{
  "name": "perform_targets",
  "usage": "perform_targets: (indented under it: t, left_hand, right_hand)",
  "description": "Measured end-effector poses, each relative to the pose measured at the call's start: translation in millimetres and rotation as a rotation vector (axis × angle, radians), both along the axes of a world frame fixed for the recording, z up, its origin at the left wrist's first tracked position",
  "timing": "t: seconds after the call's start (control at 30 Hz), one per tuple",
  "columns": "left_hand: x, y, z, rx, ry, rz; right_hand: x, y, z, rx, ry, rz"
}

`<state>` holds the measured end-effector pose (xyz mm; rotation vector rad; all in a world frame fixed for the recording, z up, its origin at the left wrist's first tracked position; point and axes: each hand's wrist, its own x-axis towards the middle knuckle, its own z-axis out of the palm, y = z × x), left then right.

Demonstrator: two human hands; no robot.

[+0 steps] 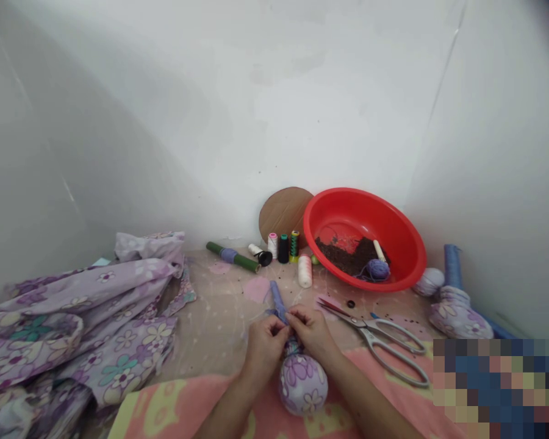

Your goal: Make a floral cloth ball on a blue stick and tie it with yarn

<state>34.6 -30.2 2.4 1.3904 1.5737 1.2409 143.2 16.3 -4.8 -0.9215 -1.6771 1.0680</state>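
Together, the left hand (264,349) and the right hand (309,332) close around the gathered neck of a stuffed lilac floral fabric ball (302,384). Their fingers curl in from either side and nearly meet, so neither hand is open. The pinch sits where the cloth bunches, probably because that spot keeps the stuffing packed tight below. The ball rests on a pink and yellow towel (178,405), which seems to carry its weight, and a blue fabric strip (277,302) rises from the neck, away from the person. Just right of the hands lie steel scissors (375,341), their handles beside the right forearm, where they are easily reached. Farther off, spools of thread (283,249) stand upright near a green tube (224,253) with a lilac band. A red plastic basin (366,201) leans tilted against a cardboard disc (281,213), holding a ball of lilac yarn (377,269) and some dark material, perhaps kept together there for convenience. A heap of floral fabric (73,329) lies to the left, and a similar stuffed floral bundle (460,314) sits to the right.
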Motion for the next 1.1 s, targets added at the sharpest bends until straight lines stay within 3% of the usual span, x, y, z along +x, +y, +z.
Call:
perform_targets:
  t: [0.2,0.43,0.6,0.87,1.1]
  left_hand:
    - [-0.1,0.5,-1.1,0.068,0.112,-0.006]
    - [-6.1,0.6,-5.1,0.154,0.301,-0.037]
    - [-7.5,0.6,-5.6,0.169,0.353,-0.078]
    - [-10.7,1.6,-8.3,0.188,0.368,-0.126]
    - [-13.0,1.8,-11.3,0.215,0.378,-0.149]
  right_hand:
    - [1.9,0.4,-2.9,-0.114,0.086,0.032]
    - [14.3,1.2,0.3,-0.277,0.125,0.258]
    - [18.6,1.8,0.9,-0.36,0.136,0.33]
    - [13.2,0.4,-1.9,-0.34,0.128,0.185]
    - [7.2,-0.3,-9.6,-0.068,-0.007,-0.01]
